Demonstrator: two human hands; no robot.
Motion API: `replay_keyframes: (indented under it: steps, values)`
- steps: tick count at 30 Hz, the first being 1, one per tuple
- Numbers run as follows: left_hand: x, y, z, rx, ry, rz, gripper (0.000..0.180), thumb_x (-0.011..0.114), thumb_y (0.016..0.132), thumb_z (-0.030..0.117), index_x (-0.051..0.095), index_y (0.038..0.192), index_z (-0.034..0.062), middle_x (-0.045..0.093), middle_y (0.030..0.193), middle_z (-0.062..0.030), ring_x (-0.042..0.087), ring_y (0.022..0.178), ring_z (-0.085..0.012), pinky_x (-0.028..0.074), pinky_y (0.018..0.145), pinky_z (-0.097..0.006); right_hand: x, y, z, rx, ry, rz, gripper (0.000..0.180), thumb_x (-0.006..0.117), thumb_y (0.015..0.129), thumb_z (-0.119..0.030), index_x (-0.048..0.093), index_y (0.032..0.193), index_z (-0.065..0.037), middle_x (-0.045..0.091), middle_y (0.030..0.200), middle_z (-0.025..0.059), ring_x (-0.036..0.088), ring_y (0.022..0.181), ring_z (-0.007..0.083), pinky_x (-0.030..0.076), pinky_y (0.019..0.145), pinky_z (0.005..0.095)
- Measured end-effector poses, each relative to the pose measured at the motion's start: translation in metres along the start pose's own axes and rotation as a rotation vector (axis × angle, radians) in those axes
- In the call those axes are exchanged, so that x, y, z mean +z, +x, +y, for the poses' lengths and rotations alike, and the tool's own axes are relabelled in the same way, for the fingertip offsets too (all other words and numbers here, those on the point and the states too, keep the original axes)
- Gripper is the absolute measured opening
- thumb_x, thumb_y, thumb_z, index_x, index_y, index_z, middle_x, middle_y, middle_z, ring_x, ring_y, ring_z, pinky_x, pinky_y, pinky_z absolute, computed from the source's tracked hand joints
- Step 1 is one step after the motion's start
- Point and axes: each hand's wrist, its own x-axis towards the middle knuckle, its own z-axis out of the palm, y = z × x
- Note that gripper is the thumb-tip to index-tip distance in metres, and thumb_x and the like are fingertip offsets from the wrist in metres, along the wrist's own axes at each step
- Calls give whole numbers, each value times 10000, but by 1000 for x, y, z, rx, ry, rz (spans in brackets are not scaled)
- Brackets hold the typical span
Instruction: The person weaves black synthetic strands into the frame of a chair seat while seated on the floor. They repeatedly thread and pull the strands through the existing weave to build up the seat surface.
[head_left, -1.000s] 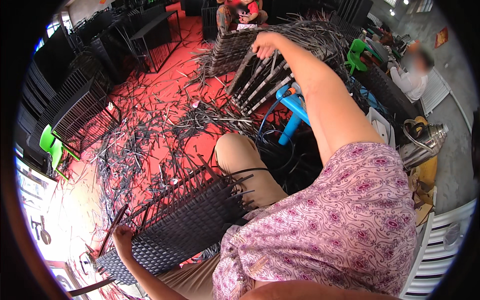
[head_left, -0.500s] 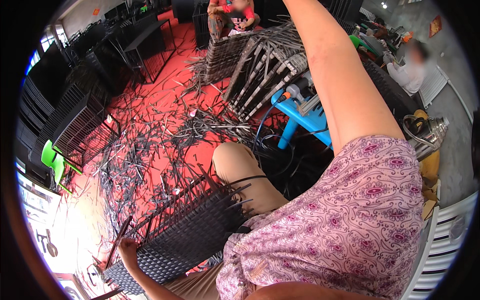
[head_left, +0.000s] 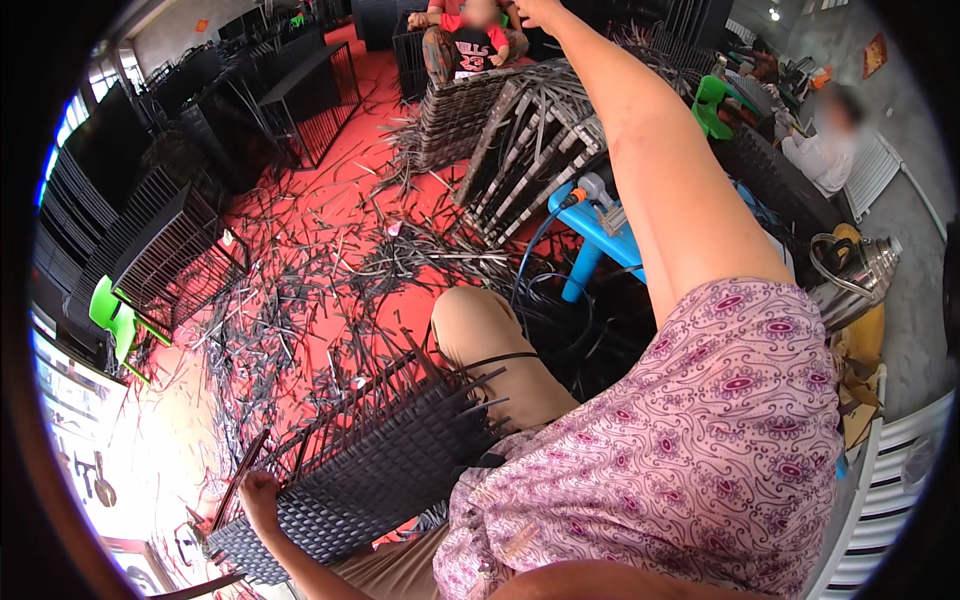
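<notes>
"Black woven panel, where do you see it from your side?" asks my colleague.

"Through the head camera I see it in front of the person, slanting across the lap, beside the knee in beige trousers. Loose strand ends stick out along its upper edge."

"Why is it placed so, and what do the fingers do?"

"I suppose the legs serve like a bench, to keep it steady. The left hand is at its left end, fingers curled in; whether they grasp a strand, I cannot tell. The right hand is stretched far forward, at the top edge of my view. Its fingers look bent, but I cannot tell if they hold something. One thin dark strip crosses the knee."

"And around?"

"Black strips are scattered on the red floor. A grey tool rests on the blue stool, probably for easy reach."

"Any brand or label?"

"I can make out no brand. White lettering shows on the red-and-black shirt of a seated person. The red wall sheet is too small to read."
</notes>
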Motion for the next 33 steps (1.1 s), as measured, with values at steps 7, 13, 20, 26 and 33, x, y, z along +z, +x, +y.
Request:
replay_keyframes:
  steps: [7,13,20,26,33]
  values:
    - [10,10,-16,-13,-41,7,82,628,644,-18,611,725,-14,601,632,-65,545,586,-157,453,587,-306,8,10,16,256,430,-312,186,563,853,-118,547,673,-71,430,482,86,463,375,261,344,333,367]
    - [30,26,4,3,-81,-38,74,623,665,-20,597,733,-4,602,649,-53,517,584,-125,432,576,-278,-30,30,-62,-660,-59,744,660,431,929,-542,625,620,8,619,592,143,630,586,287,447,566,434]
    - [18,14,14,-1,-53,-25,80,627,678,-12,619,757,-5,610,645,-54,540,592,-128,438,580,-275,8,-45,-66,-614,419,267,458,510,905,-451,646,951,-16,674,797,160,665,760,281,510,647,412]
    - [16,16,3,11,-82,-37,85,639,663,-14,626,746,-1,609,637,-60,546,589,-131,442,576,-280,-1,-24,-26,-310,9,700,516,458,925,-415,659,707,7,634,766,282,641,788,430,481,738,492]
    - [20,18,0,35,-29,-13,81,632,663,-10,624,742,3,612,636,-65,553,595,-137,448,580,-287,2,-21,7,-330,-142,554,425,443,928,-424,663,954,-62,651,774,257,627,760,440,480,706,515]
